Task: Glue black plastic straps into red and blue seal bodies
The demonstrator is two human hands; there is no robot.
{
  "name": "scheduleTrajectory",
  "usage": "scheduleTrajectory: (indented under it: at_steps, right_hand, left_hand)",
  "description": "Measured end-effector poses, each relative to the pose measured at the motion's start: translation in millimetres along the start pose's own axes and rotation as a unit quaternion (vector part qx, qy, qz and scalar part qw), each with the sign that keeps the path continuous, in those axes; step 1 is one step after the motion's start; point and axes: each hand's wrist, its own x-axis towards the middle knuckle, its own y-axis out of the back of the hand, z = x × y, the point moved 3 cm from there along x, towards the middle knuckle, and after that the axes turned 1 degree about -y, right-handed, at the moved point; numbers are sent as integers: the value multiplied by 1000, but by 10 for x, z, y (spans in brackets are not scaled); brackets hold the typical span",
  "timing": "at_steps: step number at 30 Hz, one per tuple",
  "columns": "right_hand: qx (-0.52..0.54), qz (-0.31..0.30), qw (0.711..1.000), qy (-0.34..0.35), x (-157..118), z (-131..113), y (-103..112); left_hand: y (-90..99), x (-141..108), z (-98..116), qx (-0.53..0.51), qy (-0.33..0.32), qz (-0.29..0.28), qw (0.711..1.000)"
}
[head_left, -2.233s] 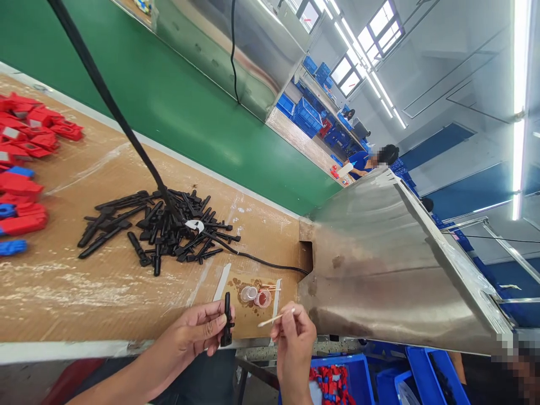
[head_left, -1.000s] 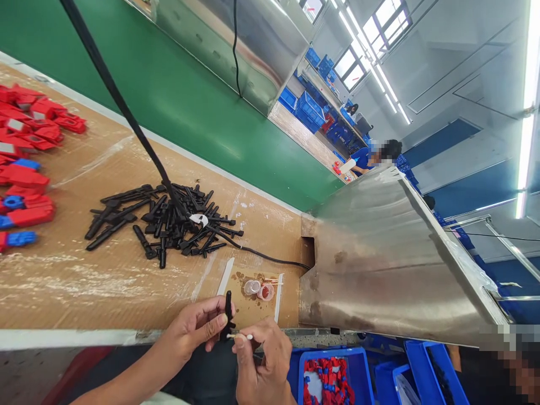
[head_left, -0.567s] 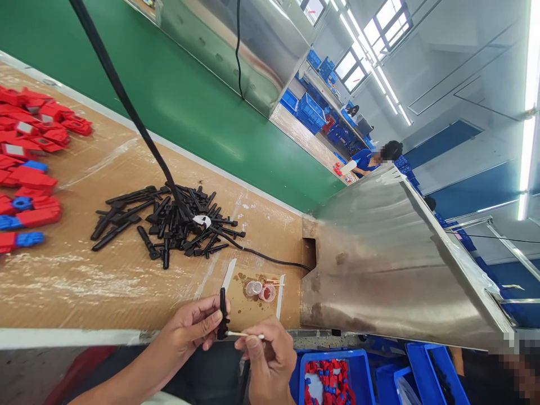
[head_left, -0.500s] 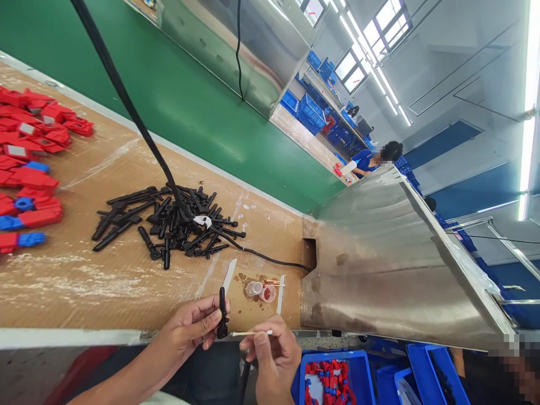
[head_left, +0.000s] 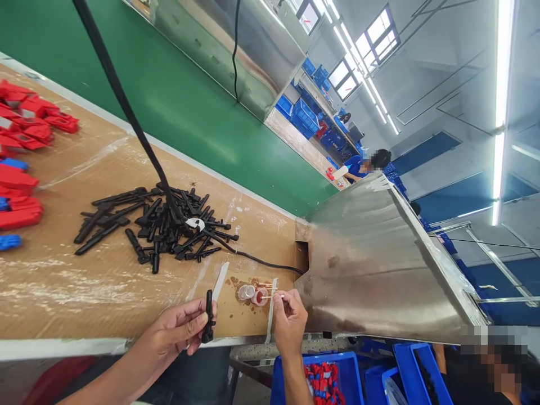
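Observation:
Near the table's front edge, my left hand [head_left: 183,326] pinches a slim black plastic part [head_left: 208,318], held roughly upright. My right hand [head_left: 290,318] is closed on a cotton swab [head_left: 270,296], whose far tip is in or over a small clear cup with reddish liquid [head_left: 260,298]. Beside it stands a second small clear cup [head_left: 246,292]. Wet spots mark the cardboard around both cups. To the left, a pile of similar black parts [head_left: 162,225] lies on the cardboard-covered table [head_left: 126,298].
Red and blue plastic parts [head_left: 25,191] are heaped at far left. A black cable [head_left: 122,101] crosses the pile towards a metal panel [head_left: 371,270] on the right. Blue bins [head_left: 346,365] stand below the table. Two other people [head_left: 358,166] are visible at far back and lower right.
My right hand has moved up and away from the black part, bringing the swab to the reddish cup. My left hand still holds the part. The whole view has shifted slightly.

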Motion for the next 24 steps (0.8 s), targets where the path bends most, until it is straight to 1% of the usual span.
scheduleTrajectory:
  at_steps: [3,6,8,11,12,13,14,15,16,17,18,19,20,21,22,24]
  right_hand:
    - [-24,-8,1000,-5,-39,55,-98]
    - [-35,1,999,-23,-12,93,-63]
    - [-44,36,998,-29,7,64,36]
    - [-47,120,992,-21,-56,-81,162]
    - [-30,113,993,-25,-108,-137,144]
    - [-1,68,997,-42,-172,-185,76]
    - [39,-12,996,-76,-251,-222,-42]
    - [85,-114,982,-122,-349,-250,-199]
    - [137,-212,952,-172,-459,-274,-372]
    - [192,-292,912,-216,-567,-294,-541]
    - [246,-346,869,-254,-657,-309,-694]
    - [296,-381,828,-285,-724,-316,-826]
    - [336,-401,794,-310,-767,-314,-934]
    - [364,-413,767,-329,-791,-304,-1019]
    - [383,-423,745,-344,-800,-289,-1085]
    - [402,-446,715,-358,-793,-258,-1186]
  left_hand:
    - [49,15,-40,-6,8,-13,1000]
    - [89,31,-80,-25,7,-23,999]
    - [88,30,-73,-39,0,-23,999]
    - [45,-3,27,-54,-17,-29,998]
    - [26,-20,76,-58,-25,-37,997]
    - [9,-36,123,-63,-31,-46,996]
    - [-2,-50,164,-69,-37,-52,996]
    - [-6,-62,194,-74,-43,-57,995]
    - [-4,-70,211,-79,-47,-59,994]
    - [1,-76,216,-83,-47,-65,993]
    - [7,-82,211,-86,-42,-73,993]
    - [14,-88,203,-86,-35,-84,992]
    - [24,-95,198,-85,-29,-95,991]
    - [37,-103,200,-83,-25,-104,991]
    - [54,-113,210,-80,-25,-110,990]
    - [98,-134,248,-76,-36,-110,990]
